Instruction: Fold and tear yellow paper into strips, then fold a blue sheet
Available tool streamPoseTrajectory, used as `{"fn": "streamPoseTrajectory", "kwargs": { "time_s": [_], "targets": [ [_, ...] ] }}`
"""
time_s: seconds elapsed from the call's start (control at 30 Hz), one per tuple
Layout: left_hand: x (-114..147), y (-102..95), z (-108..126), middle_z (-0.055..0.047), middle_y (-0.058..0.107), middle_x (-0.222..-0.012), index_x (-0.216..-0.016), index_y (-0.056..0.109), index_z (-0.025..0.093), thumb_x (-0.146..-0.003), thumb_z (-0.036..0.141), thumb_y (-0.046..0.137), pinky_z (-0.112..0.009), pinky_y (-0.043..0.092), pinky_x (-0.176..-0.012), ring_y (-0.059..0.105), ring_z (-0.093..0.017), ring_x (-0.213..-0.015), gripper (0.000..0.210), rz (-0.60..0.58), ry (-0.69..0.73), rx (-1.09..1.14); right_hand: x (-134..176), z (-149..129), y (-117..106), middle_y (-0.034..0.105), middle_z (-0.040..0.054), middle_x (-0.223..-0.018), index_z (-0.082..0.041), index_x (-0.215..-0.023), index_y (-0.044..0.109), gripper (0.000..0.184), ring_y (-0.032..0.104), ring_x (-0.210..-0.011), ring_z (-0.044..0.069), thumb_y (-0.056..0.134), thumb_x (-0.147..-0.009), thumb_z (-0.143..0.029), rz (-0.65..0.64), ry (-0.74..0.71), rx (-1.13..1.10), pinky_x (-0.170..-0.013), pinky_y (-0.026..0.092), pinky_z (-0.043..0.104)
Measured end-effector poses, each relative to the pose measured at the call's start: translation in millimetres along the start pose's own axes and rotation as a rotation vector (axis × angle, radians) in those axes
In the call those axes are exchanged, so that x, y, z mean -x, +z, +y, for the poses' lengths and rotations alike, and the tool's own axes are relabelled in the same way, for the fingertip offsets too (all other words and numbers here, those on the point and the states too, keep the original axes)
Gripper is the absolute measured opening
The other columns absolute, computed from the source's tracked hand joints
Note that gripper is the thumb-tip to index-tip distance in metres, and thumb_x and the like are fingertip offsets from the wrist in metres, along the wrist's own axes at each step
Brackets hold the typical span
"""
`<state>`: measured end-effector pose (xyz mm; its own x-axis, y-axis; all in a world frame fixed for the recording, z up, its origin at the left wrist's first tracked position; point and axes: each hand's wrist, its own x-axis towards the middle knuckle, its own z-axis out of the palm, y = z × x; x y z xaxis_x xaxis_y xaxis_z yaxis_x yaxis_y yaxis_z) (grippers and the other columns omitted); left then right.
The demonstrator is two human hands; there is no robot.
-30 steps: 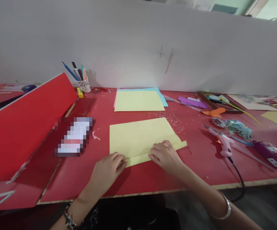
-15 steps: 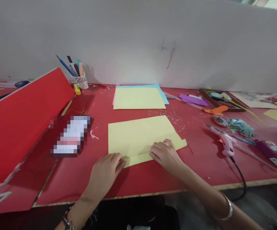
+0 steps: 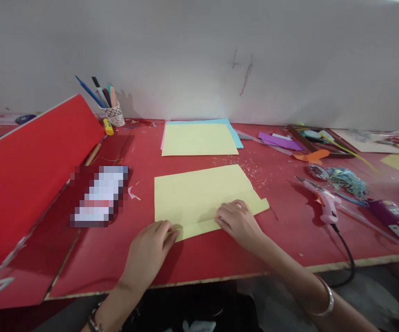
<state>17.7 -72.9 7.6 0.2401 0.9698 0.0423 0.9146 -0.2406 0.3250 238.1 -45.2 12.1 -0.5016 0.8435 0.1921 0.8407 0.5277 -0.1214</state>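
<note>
A pale yellow sheet of paper (image 3: 196, 196) lies on the red table, its near edge turned up into a narrow folded strip (image 3: 199, 228). My left hand (image 3: 150, 249) pinches the near left corner of that fold between thumb and fingers. Further right along the strip, my right hand (image 3: 239, 223) grips the fold with curled fingers. The strip's right end sticks out past the sheet's side edge. Both hands hide parts of the fold.
Behind lies a stack of coloured sheets (image 3: 199, 139). A phone (image 3: 101, 196), a leaning red board (image 3: 30, 180) and a pen cup (image 3: 115, 114) are at left. At right are a pink glue gun (image 3: 324, 203) with its cord, yarn (image 3: 348, 181) and a purple box (image 3: 391, 219).
The view has shifted slightly. Both hands keep their hold on the fold, and the paper looks almost the same.
</note>
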Motion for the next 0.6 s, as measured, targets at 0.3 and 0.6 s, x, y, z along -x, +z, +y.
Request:
{"fn": "streamPoseTrajectory", "kwargs": {
  "time_s": [0.3, 0.6],
  "targets": [
    [4.4, 0.1, -4.2, 0.000, 0.063, -0.073, -0.075, 0.051, 0.021, -0.080, 0.023, 0.039, -0.022, 0.040, -0.054, 0.058, -0.014, -0.065, 0.014, 0.011, -0.015, -0.002, -0.7, -0.6, -1.3, 0.053, -0.0027, -0.061, -0.017, -0.062, 0.048, 0.027, 0.044, -0.055, 0.009, 0.034, -0.084, -0.021, -0.015, 0.013, 0.002, -0.074, 0.026, 0.025],
    [12.4, 1.2, -17.8, -0.001, 0.061, -0.074, -0.080, 0.053, 0.022, -0.082, 0.022, 0.032, -0.024, 0.045, -0.057, 0.059, -0.015, -0.068, 0.021, 0.081, -0.014, 0.098, -0.2, 0.0, 0.2, 0.052, -0.0026, -0.061, -0.017, -0.062, 0.048, 0.025, 0.044, -0.056, 0.009, 0.035, -0.084, -0.022, -0.025, 0.023, -0.009, -0.077, 0.027, 0.027]
  ]
}}
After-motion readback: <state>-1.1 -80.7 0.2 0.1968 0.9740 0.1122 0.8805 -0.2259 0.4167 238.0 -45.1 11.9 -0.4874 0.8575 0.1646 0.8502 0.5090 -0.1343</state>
